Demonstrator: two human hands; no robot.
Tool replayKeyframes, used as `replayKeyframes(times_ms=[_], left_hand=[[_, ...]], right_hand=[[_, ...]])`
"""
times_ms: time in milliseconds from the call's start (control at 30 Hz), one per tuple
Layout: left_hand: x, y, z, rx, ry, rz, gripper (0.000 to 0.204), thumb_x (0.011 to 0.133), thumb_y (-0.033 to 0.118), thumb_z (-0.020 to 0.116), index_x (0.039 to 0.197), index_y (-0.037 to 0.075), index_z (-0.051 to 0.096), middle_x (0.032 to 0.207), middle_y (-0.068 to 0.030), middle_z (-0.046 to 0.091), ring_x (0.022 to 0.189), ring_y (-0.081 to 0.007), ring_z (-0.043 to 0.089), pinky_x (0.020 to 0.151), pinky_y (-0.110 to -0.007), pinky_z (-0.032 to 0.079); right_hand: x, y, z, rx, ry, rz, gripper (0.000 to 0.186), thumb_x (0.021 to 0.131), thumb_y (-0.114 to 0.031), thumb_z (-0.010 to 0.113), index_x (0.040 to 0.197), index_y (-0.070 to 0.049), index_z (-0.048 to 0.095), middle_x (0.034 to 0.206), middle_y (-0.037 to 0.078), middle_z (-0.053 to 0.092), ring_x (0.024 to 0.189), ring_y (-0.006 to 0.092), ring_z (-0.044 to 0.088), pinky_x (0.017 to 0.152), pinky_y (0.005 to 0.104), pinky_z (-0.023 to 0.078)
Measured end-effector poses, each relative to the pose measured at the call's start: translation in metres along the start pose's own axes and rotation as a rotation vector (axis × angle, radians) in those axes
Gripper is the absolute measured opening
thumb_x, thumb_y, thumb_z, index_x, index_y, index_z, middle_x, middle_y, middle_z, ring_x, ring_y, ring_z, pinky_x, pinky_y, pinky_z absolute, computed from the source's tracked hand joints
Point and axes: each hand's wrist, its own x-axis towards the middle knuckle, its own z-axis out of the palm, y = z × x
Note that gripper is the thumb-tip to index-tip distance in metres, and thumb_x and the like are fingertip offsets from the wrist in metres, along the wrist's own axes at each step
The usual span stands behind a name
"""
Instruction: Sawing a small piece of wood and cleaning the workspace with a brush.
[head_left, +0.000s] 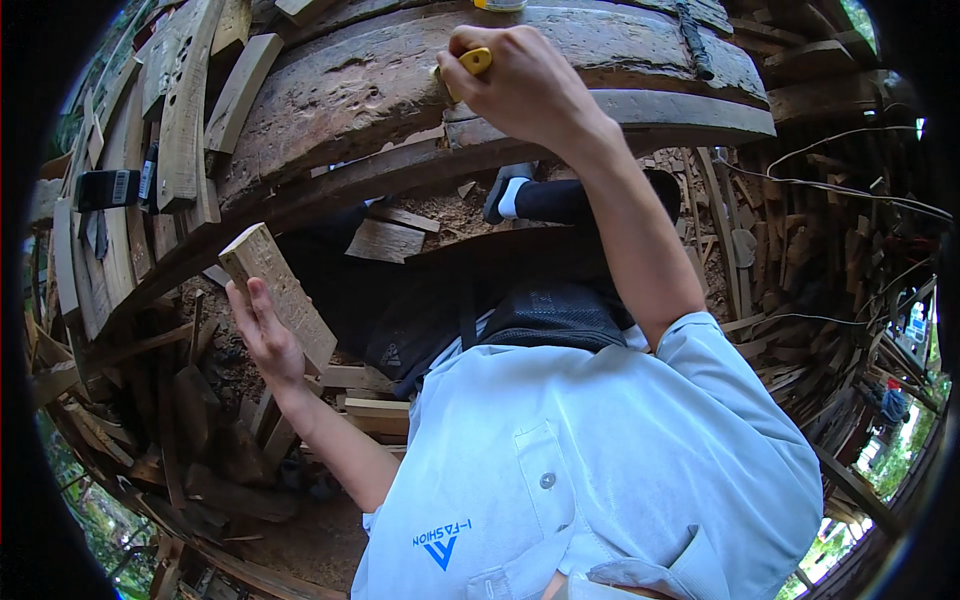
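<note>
In my left hand (268,335) is a short, pale wooden block (285,300), held up at a tilt with the fingers along one side and the thumb hidden behind it. My right hand (525,85) is closed over the bench and grips a yellow-handled tool (476,61) with a hole in the handle's end. The tool's working end is hidden, so I cannot tell its kind. Beneath that hand lies the thick, worn wooden bench top (330,110). A yellow and white round object (500,4) is cut off by the upper edge beyond the right hand.
A black box with a white label (108,190) lies among wooden boards (185,100) at the left. At the bench's far right rests a dark, rod-like tool (694,40). Offcuts (385,240) litter the ground below; piled wood scraps (800,240) and loose wires (850,190) fill the right.
</note>
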Motion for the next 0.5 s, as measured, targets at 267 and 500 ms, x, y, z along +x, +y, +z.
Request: replayKeyframes(times_ms=[267, 500], left_hand=[[-0.001, -0.004, 0.004, 0.005, -0.037, -0.015, 0.099, 0.102, 0.067, 0.052, 0.162, -0.007, 0.024, 0.161, -0.0246, 0.037, 0.148, -0.0302, 0.041, 0.121, -0.039, 0.031], [-0.003, 0.011, 0.014, 0.104, -0.037, 0.120, 0.066, 0.105, 0.064, 0.049, 0.128, 0.002, 0.054, 0.121, -0.0123, 0.056, 0.111, -0.0231, 0.054, 0.104, -0.038, 0.041]], right_hand=[[0.016, 0.023, -0.068, 0.067, 0.119, 0.150, 0.020, 0.099, -0.017, 0.063, 0.102, 0.002, 0.069, 0.076, 0.020, 0.070, 0.066, 0.0244, 0.069, 0.060, 0.0401, 0.052], [-0.019, -0.010, -0.002, -0.118, -0.126, -0.341, 0.022, 0.108, -0.026, 0.058, 0.102, -0.006, 0.065, 0.081, 0.010, 0.071, 0.071, 0.0233, 0.071, 0.060, 0.0387, 0.057]])
